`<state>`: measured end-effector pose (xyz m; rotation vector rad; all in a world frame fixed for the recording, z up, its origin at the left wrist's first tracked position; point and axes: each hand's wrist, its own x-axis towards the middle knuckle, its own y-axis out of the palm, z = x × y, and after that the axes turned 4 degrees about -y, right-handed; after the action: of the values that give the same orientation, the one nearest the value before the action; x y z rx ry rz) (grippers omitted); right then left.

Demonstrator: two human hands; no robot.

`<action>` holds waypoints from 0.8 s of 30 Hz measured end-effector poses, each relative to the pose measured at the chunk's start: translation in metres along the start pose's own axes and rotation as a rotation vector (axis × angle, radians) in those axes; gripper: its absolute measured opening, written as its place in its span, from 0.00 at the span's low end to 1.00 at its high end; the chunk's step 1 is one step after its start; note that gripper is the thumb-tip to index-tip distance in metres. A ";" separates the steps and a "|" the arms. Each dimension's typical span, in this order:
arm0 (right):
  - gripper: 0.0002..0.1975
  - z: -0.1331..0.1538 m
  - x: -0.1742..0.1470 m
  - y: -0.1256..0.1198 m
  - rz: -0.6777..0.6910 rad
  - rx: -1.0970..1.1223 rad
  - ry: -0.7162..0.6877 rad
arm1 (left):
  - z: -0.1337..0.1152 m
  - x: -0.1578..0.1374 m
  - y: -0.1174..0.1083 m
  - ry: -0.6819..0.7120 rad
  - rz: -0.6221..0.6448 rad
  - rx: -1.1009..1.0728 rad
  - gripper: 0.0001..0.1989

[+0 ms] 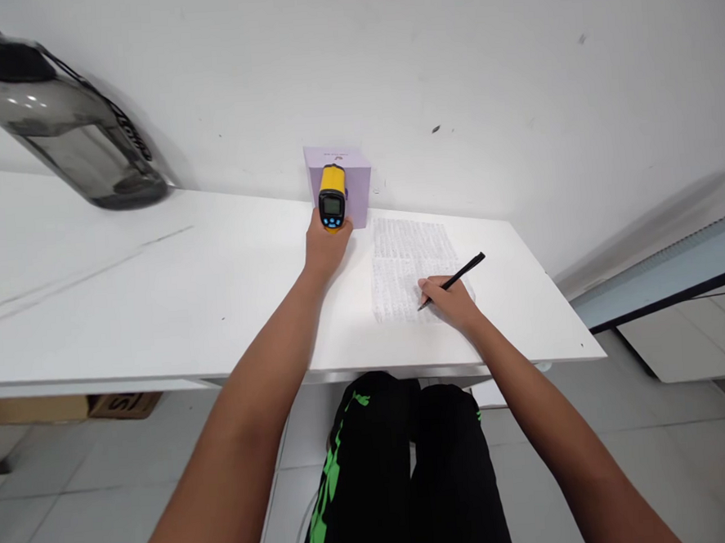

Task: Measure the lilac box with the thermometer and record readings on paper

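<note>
Bare forearms (259, 384) stretch over a grey-veined white table (120, 319), the left hand (327, 246) gripping a yellow-and-black thermometer gun (333, 181) before a boxy lilac carton (361, 194), the gun's handle mostly hidden, its display (332, 207) unreadable. Beside it, the right hand (454, 301) pinches a slim black pen (465, 269) at a sheet (410, 240) of faint, illegible marks. Far left, a smoky, see-through bottle's (81, 149) lid (6, 60) is cut off.

Free tabletop (174, 308) left of thermometer (332, 193), lilac box (358, 196) behind
</note>
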<state>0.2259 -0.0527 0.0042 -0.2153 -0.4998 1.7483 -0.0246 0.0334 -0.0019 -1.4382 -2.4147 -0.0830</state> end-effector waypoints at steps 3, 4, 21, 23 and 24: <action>0.20 -0.001 0.000 0.000 -0.017 0.021 0.003 | -0.006 -0.002 -0.002 -0.013 0.028 0.050 0.15; 0.20 -0.001 0.000 0.000 -0.021 0.025 0.006 | -0.008 -0.003 -0.004 -0.010 0.025 0.081 0.14; 0.20 -0.001 0.000 0.001 -0.033 0.024 0.011 | -0.022 -0.008 -0.022 0.120 0.140 0.933 0.12; 0.20 -0.001 0.000 0.001 -0.035 0.025 0.013 | -0.022 -0.008 -0.023 0.113 0.130 0.941 0.12; 0.20 -0.001 0.000 0.001 -0.037 0.026 0.014 | -0.022 -0.008 -0.024 0.109 0.121 0.938 0.13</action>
<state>0.2252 -0.0528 0.0032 -0.1988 -0.4675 1.7157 -0.0360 0.0104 0.0192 -1.0587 -1.8248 0.8513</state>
